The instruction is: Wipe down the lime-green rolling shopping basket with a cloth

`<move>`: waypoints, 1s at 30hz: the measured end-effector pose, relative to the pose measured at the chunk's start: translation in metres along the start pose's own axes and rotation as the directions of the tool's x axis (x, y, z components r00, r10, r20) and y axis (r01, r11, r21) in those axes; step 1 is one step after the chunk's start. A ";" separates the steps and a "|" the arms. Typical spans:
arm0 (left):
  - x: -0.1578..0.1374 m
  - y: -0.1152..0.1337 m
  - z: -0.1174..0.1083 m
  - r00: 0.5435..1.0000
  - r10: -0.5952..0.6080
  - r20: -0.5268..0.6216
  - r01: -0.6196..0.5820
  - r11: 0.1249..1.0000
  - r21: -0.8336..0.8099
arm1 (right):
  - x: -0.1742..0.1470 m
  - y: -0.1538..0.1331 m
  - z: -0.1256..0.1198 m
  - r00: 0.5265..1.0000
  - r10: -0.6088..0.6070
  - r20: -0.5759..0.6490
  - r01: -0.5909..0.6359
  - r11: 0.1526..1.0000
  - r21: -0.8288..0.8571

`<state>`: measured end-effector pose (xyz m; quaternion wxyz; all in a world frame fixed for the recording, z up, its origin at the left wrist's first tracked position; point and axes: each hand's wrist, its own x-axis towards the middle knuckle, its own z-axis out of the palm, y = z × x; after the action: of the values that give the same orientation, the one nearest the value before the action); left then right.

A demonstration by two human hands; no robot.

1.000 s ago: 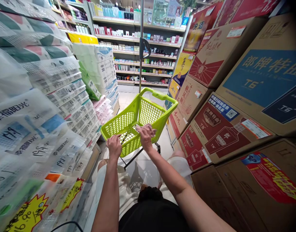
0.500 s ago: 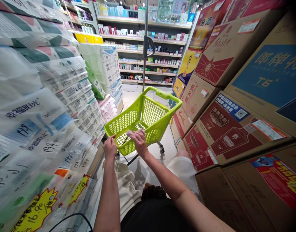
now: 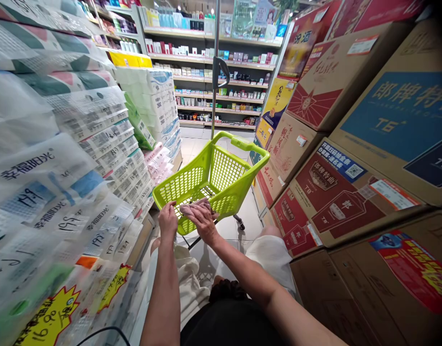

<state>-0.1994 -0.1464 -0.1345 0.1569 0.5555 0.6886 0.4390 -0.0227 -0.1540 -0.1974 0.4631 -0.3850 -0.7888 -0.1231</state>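
A bright green plastic shopping cart (image 3: 238, 185) with a lattice basket stands in front of my knees, tilted toward me. My left hand (image 3: 168, 221) is closed on the near left corner of its rim. In my right hand (image 3: 206, 229) is a crumpled pinkish cloth (image 3: 192, 209), pressed under the fingers against the near edge of the basket. The palm side of that hand is hidden. No goods show inside the basket. A grey pole (image 3: 214, 105) with a dark hooked grip rises behind the cart.
Stacked packs of tissue paper (image 3: 108, 125) line the left side closely. Cardboard cartons (image 3: 336, 187) are piled high on the right. Shelves of boxed goods (image 3: 213, 65) cross the far end, beyond a tiled floor (image 3: 192, 144). A black cable (image 3: 105, 331) curves at lower left.
My right hand has shifted slightly left and down along the near rim, and more of the cloth shows. My left hand stays on the corner. The view has turned a little.
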 end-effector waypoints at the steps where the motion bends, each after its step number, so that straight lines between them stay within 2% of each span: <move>1: 0.000 0.000 0.000 1.000 -0.003 0.000 0.003 1.000 -0.001 | 0.000 0.009 -0.003 1.000 0.013 -0.004 -0.013 1.000 -0.017; 3: 0.001 -0.004 -0.003 1.000 -0.023 -0.012 0.023 1.000 0.001 | 0.004 0.036 -0.015 0.987 0.142 -0.073 -0.147 0.986 -0.078; 6: 0.003 -0.012 -0.007 0.997 -0.075 -0.026 0.075 0.997 0.010 | 0.010 0.086 -0.038 0.918 0.333 -0.216 -0.367 0.920 -0.140; 9: 0.004 -0.020 -0.008 0.993 -0.114 -0.022 0.115 0.993 0.016 | 0.009 0.117 -0.053 0.803 0.452 -0.388 -0.538 0.830 -0.146; 12: 0.006 -0.025 -0.005 0.994 -0.107 -0.014 0.107 0.994 0.016 | 0.009 0.131 -0.061 0.667 0.536 -0.518 -0.663 0.744 -0.082; 17: 0.010 -0.022 0.003 0.998 -0.067 -0.009 0.067 0.996 0.058 | 0.035 0.151 -0.077 0.506 0.683 -0.527 -0.774 0.629 0.071; 20: 0.009 -0.011 0.010 0.999 -0.040 0.025 0.038 0.995 0.090 | 0.042 0.135 -0.063 0.422 0.774 -0.472 -0.838 0.532 0.122; 22: 0.007 -0.003 0.014 0.998 -0.040 0.050 0.034 0.993 0.117 | 0.033 0.106 -0.038 0.433 0.809 -0.399 -0.845 0.518 0.133; 23: 0.007 0.000 0.015 0.997 -0.044 0.060 0.036 0.990 0.136 | 0.025 0.089 -0.025 0.455 0.809 -0.372 -0.838 0.530 0.130; 25: 0.006 0.005 0.014 0.996 -0.057 0.072 0.044 0.983 0.178 | 0.013 0.063 -0.006 0.532 0.793 -0.298 -0.802 0.585 0.125; 26: 0.006 0.006 0.013 0.995 -0.063 0.079 0.046 0.980 0.193 | 0.010 0.058 -0.004 0.540 0.788 -0.294 -0.795 0.593 0.128; 28: 0.005 0.008 0.010 0.992 -0.069 0.102 0.046 0.977 0.209 | 0.018 0.068 -0.015 0.508 0.787 -0.351 -0.806 0.577 0.127; 30: 0.004 0.012 0.008 0.991 -0.070 0.118 0.042 0.974 0.224 | 0.039 0.100 -0.040 0.437 0.768 -0.468 -0.833 0.542 0.110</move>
<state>-0.1881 -0.1396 -0.1287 0.1492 0.5761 0.7374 0.3196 0.0645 -0.0896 -0.1599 0.6112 -0.7015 -0.3652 -0.0306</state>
